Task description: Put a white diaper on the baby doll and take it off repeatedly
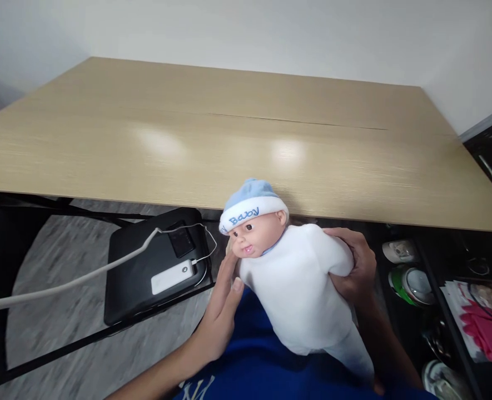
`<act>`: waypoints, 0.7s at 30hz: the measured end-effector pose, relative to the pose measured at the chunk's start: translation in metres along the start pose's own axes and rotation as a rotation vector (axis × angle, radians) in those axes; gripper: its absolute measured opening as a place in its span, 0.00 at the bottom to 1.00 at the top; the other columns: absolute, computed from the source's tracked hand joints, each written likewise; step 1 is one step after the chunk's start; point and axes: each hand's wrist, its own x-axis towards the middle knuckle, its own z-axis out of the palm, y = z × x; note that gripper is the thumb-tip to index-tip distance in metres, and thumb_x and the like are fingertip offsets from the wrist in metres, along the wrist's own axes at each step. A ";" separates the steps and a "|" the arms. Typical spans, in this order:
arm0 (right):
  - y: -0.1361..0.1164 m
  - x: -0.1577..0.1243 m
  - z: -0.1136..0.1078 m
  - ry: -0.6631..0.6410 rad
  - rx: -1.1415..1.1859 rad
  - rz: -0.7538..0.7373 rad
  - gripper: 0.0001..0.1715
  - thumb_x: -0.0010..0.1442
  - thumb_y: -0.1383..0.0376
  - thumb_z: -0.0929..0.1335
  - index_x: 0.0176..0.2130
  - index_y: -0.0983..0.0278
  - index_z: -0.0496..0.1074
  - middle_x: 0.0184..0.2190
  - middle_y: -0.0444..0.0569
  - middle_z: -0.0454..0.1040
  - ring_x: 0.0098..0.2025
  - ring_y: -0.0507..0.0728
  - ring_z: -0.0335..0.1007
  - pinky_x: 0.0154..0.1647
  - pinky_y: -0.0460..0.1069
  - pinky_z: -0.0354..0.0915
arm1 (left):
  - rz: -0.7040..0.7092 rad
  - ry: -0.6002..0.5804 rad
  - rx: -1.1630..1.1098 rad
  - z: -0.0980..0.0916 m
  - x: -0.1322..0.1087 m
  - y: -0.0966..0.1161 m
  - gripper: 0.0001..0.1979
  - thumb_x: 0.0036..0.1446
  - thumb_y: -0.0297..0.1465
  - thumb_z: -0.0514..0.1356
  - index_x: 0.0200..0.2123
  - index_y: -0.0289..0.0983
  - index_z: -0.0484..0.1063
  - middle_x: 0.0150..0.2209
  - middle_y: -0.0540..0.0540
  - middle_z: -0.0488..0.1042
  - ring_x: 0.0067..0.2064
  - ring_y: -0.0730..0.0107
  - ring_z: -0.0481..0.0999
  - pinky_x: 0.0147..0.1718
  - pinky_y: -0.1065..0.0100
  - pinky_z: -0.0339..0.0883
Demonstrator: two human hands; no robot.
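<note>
Holding the doll (pixel 291 289) steady at the lower centre of the frame seems best done with even, gentle pressure, left hand (pixel 220 311) fingers cupped beside its head (pixel 262 236), right hand (pixel 356 266) fingers curled round its arm (pixel 335 253).

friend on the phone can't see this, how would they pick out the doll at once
Find the wide pale-wood table. At its near edge, a doll in white is held between the left hand and right hand. Unlike anything around it, it wears a pale blue cap with "Baby" in blue on its white brim.
</note>
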 end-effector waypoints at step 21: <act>0.003 -0.002 0.003 0.202 0.049 0.121 0.29 0.54 0.66 0.71 0.55 0.51 0.79 0.49 0.50 0.83 0.49 0.70 0.83 0.46 0.63 0.80 | 0.123 -0.347 0.248 -0.015 0.060 0.021 0.35 0.62 0.45 0.74 0.69 0.43 0.71 0.67 0.37 0.78 0.67 0.36 0.76 0.68 0.46 0.70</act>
